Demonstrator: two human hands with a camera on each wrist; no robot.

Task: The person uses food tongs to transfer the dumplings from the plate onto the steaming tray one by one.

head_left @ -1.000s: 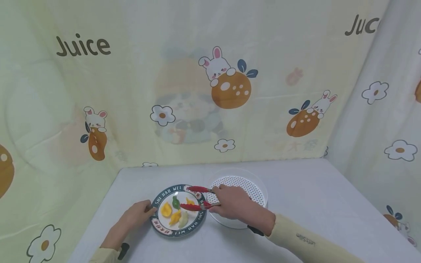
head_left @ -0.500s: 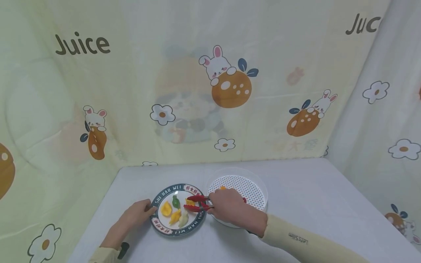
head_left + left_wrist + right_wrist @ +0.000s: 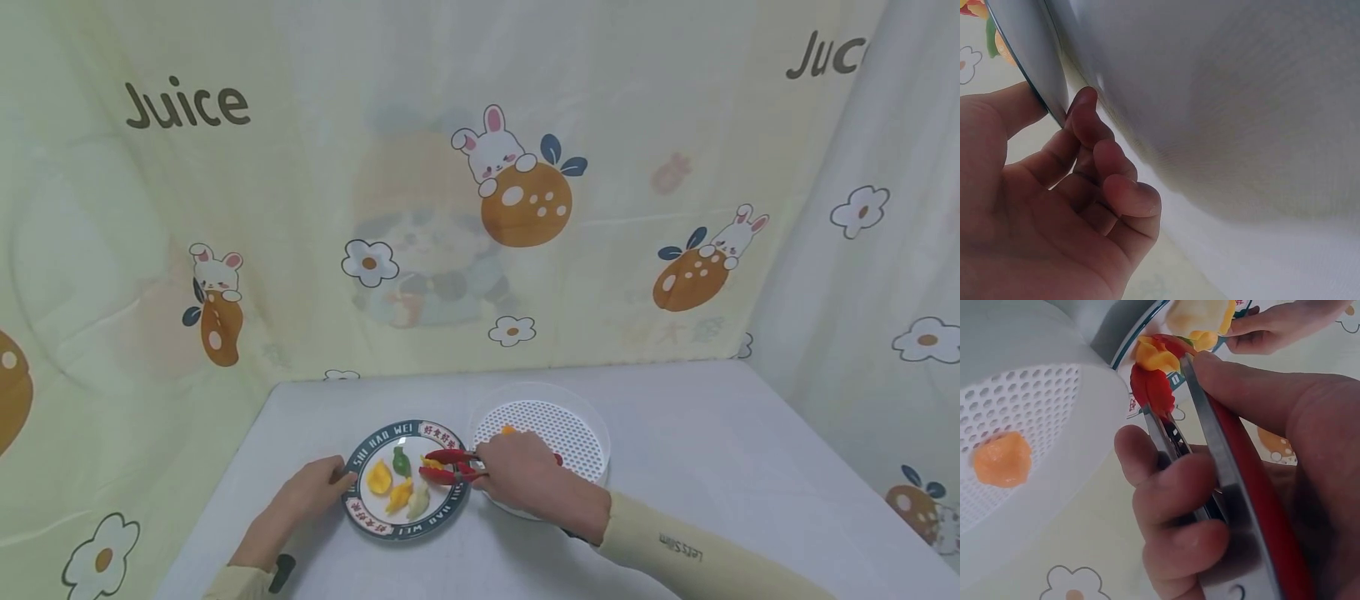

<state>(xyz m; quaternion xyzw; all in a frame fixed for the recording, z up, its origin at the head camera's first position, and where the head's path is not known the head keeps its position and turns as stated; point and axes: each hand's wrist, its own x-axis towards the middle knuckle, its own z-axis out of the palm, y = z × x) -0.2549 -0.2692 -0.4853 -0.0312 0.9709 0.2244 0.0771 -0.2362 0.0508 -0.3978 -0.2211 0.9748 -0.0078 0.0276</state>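
Observation:
My left hand (image 3: pixel 311 487) pinches the left rim of a round plate (image 3: pixel 378 528), thumb on top and fingers curled beneath, as the left wrist view shows. On the plate lie dumpling-shaped pieces: a yellow one (image 3: pixel 379 477), a green one (image 3: pixel 401 461), an orange-yellow one (image 3: pixel 401 497) and a pale one (image 3: pixel 418 502). My right hand (image 3: pixel 525 467) grips a pair of tongs (image 3: pixel 1216 440) with red tips over the plate's right side. Between those tips sits another yellow dumpling-shaped piece (image 3: pixel 1159 357), partly hidden by them.
Right of the plate, partly under my right hand, stands a round white perforated steamer basket (image 3: pixel 577 429). An orange piece (image 3: pixel 1002 459) lies inside it. A patterned curtain (image 3: pixel 420 350) hangs along the back edge of the white table (image 3: pixel 690 467).
My right hand has moved slightly left and the tongs' tips have drawn closer together around the yellow piece at the plate's right. The left hand and plate have stayed put.

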